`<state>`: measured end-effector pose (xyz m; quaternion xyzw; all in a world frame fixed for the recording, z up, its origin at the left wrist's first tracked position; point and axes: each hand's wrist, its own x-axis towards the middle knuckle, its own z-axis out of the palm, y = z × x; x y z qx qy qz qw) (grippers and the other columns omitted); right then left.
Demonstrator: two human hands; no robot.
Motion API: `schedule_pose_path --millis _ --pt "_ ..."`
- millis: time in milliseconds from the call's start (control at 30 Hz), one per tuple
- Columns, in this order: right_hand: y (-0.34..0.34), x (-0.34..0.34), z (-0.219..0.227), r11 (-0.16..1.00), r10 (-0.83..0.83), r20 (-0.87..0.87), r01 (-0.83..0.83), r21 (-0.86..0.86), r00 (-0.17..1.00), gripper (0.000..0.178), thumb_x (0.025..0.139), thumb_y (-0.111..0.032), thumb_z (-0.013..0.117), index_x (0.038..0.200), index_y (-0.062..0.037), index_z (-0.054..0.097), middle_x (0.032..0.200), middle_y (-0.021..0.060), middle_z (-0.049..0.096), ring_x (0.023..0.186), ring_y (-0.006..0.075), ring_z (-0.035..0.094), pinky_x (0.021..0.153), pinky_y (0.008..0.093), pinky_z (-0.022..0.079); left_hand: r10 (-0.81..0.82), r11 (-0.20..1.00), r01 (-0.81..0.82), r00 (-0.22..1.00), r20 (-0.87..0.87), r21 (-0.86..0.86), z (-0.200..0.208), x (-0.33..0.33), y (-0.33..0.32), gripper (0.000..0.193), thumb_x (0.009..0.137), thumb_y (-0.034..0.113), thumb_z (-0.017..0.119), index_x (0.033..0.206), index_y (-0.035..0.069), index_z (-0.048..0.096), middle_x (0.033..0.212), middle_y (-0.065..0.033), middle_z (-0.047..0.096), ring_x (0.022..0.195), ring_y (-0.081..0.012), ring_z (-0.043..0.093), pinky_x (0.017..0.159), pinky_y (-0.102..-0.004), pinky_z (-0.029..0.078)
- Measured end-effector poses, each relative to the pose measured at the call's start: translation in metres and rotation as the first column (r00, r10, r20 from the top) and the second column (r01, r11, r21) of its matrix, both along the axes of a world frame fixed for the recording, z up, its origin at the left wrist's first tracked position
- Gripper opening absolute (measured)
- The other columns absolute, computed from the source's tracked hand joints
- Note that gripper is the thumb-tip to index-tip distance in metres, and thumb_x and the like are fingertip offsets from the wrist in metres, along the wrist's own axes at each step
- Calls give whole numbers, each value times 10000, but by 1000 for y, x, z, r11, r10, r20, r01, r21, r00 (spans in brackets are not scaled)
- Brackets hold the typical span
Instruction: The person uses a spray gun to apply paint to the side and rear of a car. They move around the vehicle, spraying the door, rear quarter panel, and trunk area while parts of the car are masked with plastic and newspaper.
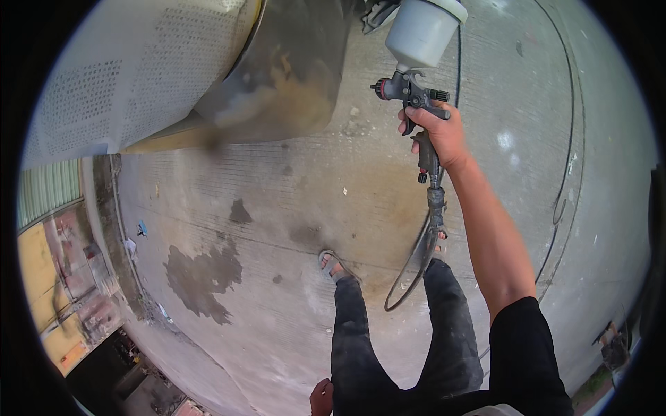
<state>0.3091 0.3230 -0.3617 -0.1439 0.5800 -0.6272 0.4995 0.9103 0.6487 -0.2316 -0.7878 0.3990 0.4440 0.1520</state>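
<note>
My right hand (438, 132) is wrapped round the handle of a spray gun (415, 97), held out in front at the upper right. The gun's nozzle faces left, towards a grey-painted panel (291, 76). On top of the gun sits a whitish paint cup (423, 35) with a lid. From the base of the handle a dark air hose (416, 277) loops down beside my right leg. My left hand (321, 399) hangs low by my left thigh at the lower edge, away from the gun; its fingers are mostly hidden.
Printed masking paper (159, 69) covers the surface left of the panel. More hose (570, 139) runs across the concrete floor (277, 201) on the right. A dark wet-looking stain (205, 277) lies left of my feet. A kerb (128, 236) and clutter line the far left.
</note>
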Motion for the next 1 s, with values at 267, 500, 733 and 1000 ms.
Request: schedule_pose_path --millis 267,500,733,1000 --pt "28 5 165 959 20 -7 -21 -284 1000 249 856 -117 672 1043 48 677 887 122 708 696 156 674 466 253 526 -82 996 78 994 -67 -53 -2 -23 -19 371 945 235 626 1205 -27 660 1168 -188 691 1106 -284 654 953 -354 503" --pt "26 9 95 984 61 13 -58 -169 998 216 859 -114 669 1016 34 683 876 110 704 705 144 670 463 250 522 -110 989 108 994 -12 -103 -16 -17 -19 400 926 250 648 1200 -42 649 1174 -226 661 1060 -331 652 925 -389 523" --pt "12 66 -81 997 -71 115 67 43 991 214 868 -144 685 978 40 677 832 110 697 674 146 657 460 266 522 -343 900 346 938 58 -266 -35 -24 -17 411 912 219 643 1232 -37 606 1237 -241 607 1165 -399 570 1010 -444 464" --pt "42 113 37 986 -155 58 151 76 986 252 877 -138 653 1036 57 636 897 134 683 709 167 658 455 274 530 -400 871 371 916 -26 -323 -33 18 -83 381 918 180 633 1231 -36 608 1226 -229 619 1167 -392 574 1010 -437 460"
